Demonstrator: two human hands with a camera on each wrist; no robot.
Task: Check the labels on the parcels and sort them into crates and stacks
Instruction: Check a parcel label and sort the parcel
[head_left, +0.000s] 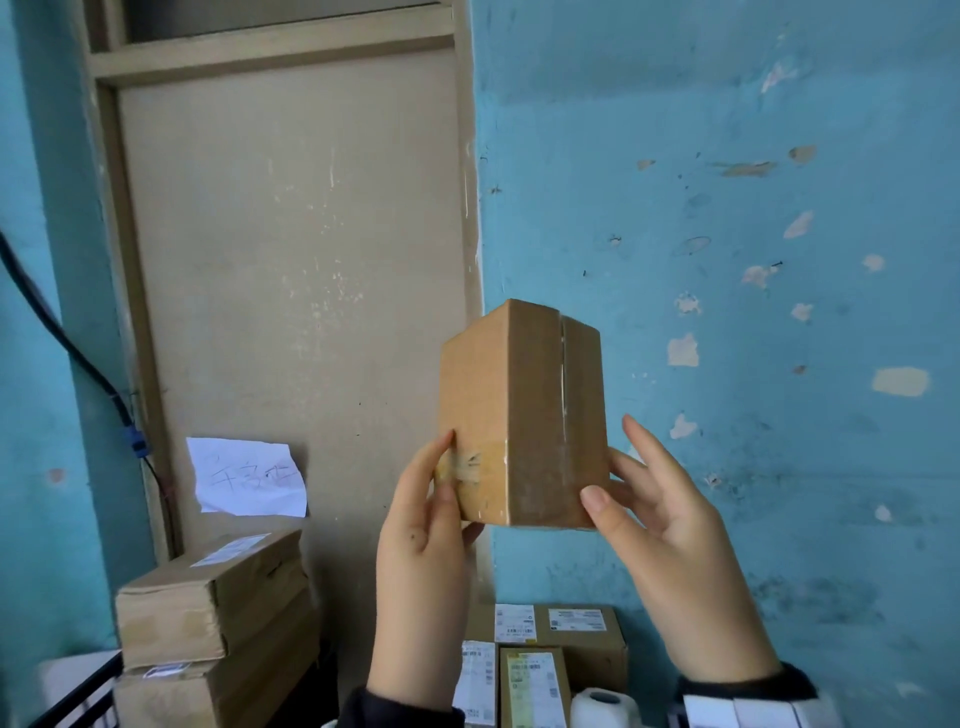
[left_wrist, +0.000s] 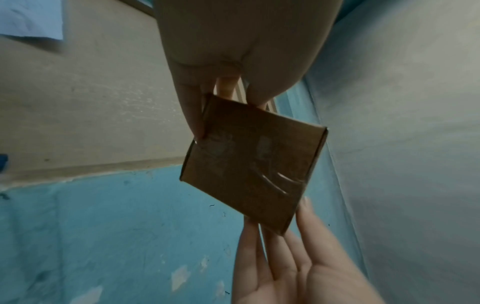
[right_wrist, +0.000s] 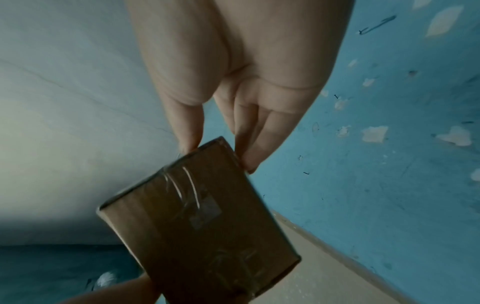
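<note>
A small brown cardboard parcel (head_left: 524, 415) sealed with clear tape is held upright at chest height in front of the wall. My left hand (head_left: 426, 545) pinches its lower left corner between thumb and fingers. My right hand (head_left: 670, 551) pinches the lower right edge, thumb in front and fingers behind. From the left wrist, the parcel (left_wrist: 254, 164) shows its taped underside with the right hand's fingers (left_wrist: 275, 257) beneath it. From the right wrist, the parcel (right_wrist: 202, 222) hangs below my fingertips (right_wrist: 192, 142). No label shows on the faces in view.
Two large cardboard boxes (head_left: 213, 597) are stacked at lower left under a white paper note (head_left: 247, 478) on the door. Several labelled parcels (head_left: 535, 654) lie low in the middle. A white object (head_left: 602, 704) sits beside them. A black cable (head_left: 62, 338) hangs at left.
</note>
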